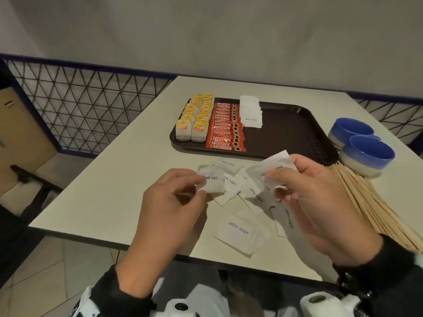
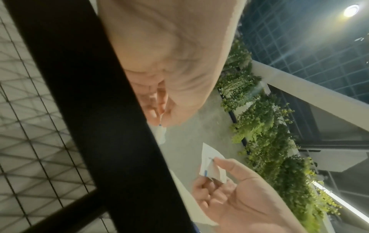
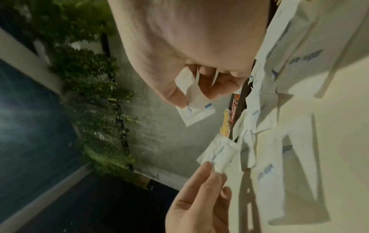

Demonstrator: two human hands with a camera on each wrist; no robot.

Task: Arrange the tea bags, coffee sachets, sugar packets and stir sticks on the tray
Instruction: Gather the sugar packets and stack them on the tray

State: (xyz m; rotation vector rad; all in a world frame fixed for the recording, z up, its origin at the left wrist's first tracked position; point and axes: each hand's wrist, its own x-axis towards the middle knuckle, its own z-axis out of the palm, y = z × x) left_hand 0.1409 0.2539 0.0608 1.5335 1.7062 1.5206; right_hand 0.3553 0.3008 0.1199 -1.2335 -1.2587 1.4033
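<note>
Pale table [image 1: 114, 202] by a mesh railing, brown tray [image 1: 286, 133] at 12 o'clock. Left hand [image 1: 169, 202] pinching one sugar packet [image 1: 211, 180]; right hand [image 1: 320, 202] clutching a few packets [image 1: 274, 168] — others loose at 6 o'clock. Light, limp, crinkly; probably best pinched at a flat edge seam.

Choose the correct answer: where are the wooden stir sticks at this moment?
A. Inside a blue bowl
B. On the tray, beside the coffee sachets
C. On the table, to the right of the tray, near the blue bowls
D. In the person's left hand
C: the stir sticks lie fanned on the table beside the blue bowls, off the tray.
</note>
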